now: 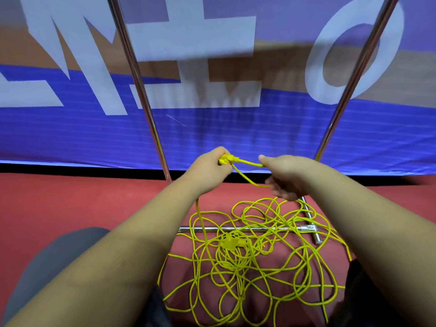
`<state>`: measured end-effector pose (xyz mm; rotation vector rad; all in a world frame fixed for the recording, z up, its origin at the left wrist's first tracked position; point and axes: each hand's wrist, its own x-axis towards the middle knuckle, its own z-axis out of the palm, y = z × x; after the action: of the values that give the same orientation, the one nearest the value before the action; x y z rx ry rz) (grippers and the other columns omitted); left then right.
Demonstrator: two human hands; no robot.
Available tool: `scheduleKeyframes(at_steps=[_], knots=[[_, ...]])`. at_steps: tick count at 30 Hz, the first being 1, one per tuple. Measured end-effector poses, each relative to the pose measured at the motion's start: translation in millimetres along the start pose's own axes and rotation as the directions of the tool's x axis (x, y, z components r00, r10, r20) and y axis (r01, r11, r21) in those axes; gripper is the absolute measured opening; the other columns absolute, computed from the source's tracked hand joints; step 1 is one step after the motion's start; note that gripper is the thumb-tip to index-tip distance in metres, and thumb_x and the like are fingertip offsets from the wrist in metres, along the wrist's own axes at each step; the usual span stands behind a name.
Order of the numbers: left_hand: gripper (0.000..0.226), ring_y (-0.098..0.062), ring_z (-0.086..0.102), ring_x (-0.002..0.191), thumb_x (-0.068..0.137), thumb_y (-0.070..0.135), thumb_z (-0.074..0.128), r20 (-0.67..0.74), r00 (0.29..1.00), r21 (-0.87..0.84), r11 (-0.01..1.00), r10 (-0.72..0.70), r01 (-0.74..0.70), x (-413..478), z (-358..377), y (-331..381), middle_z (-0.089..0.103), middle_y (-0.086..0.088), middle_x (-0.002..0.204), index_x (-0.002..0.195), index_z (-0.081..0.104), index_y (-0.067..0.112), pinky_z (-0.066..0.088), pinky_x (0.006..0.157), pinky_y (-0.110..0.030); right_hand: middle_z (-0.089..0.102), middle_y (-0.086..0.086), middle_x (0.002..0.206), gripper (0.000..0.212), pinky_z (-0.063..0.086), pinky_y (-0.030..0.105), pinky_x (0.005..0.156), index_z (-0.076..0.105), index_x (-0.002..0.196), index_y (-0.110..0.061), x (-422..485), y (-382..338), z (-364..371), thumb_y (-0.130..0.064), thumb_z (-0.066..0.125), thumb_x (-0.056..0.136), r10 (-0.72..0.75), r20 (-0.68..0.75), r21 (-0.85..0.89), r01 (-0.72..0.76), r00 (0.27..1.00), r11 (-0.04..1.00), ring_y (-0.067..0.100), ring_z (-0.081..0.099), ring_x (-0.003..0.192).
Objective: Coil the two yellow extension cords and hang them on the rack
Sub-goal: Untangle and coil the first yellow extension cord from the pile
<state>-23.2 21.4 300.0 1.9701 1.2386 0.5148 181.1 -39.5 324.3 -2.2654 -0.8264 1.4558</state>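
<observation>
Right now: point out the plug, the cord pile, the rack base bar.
plug (227, 159), head view, yellow body in left hand
cord pile (254, 263), head view, tangled middle
rack base bar (200, 229), head view, bare left stretch

Yellow extension cords (254, 260), uncoiled; chrome rack (247, 229)
Thin cords tangled in loose loops on red floor across rack's base bar; one plug end (227, 159) lifted; rack uprights bare
</observation>
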Motion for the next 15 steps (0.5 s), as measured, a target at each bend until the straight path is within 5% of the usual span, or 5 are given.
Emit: scheduleKeyframes(at_steps=[2,4,7,10,15], knots=[[0.015,-0.015,0.041,0.059,0.091,0.015,0.056,0.013,1.000,0.028,0.999,0.022,-0.023,0.1,-2.4,2.2,0.051,0.004,0.073,0.101,0.060,0.026,0.039,0.055,-0.027,0.064,0.016,0.097,0.063,0.054,0.037,0.069,0.060,0.111,-0.005,-0.1,1.7,0.0,-0.063,0.037,0.107,-0.167,-0.158,-0.443,0.081,0.973,0.893,0.034,0.068,0.086],[0.018,-0.014,0.040,0.058,0.090,0.014,0.055,0.030,0.999,0.056,0.998,0.034,-0.036,1.2,-3.4,1.8,0.049,0.004,0.071,0.101,0.059,0.027,0.039,0.055,-0.029,0.063,0.019,0.117,0.046,0.051,0.039,0.081,0.064,0.112,-0.009,2.2,-0.1,0.4,-0.049,0.043,0.107,-0.409,-0.206,-0.637,0.196,0.889,0.746,0.038,0.063,0.109],[0.023,-0.011,0.040,0.055,0.089,0.012,0.054,0.030,0.999,0.060,0.998,0.028,-0.029,2.8,-3.6,1.6,0.050,0.005,0.071,0.100,0.059,0.032,0.039,0.051,-0.024,0.073,0.001,0.108,0.027,0.050,0.033,0.088,0.073,0.108,-0.012,-3.3,-2.7,3.3,-0.028,0.052,0.102,-0.553,0.037,-0.413,0.516,0.832,0.750,0.022,0.066,0.102],[0.028,-0.011,0.044,0.057,0.089,0.013,0.057,0.020,1.000,-0.002,1.000,0.002,-0.002,3.2,-2.6,2.4,0.057,0.004,0.080,0.105,0.063,0.035,0.040,0.050,-0.021,0.078,0.003,0.088,0.033,0.057,0.041,0.090,0.074,0.110,-0.002,-1.7,2.1,18.5,-0.029,0.063,0.096,-0.537,0.264,-0.169,0.586,0.801,0.792,0.022,0.074,0.084],[0.032,-0.020,0.050,0.065,0.087,0.014,0.058,0.039,0.960,-0.346,0.897,-0.277,0.273,2.5,-1.1,7.6,0.057,-0.006,0.092,0.118,0.061,0.018,0.048,0.065,-0.034,0.056,0.009,0.063,0.029,0.062,0.038,0.058,0.076,0.104,-0.004,8.5,5.2,29.8,-0.021,0.053,0.104,-0.463,0.166,0.009,0.468,0.871,0.883,0.024,0.062,0.056]])
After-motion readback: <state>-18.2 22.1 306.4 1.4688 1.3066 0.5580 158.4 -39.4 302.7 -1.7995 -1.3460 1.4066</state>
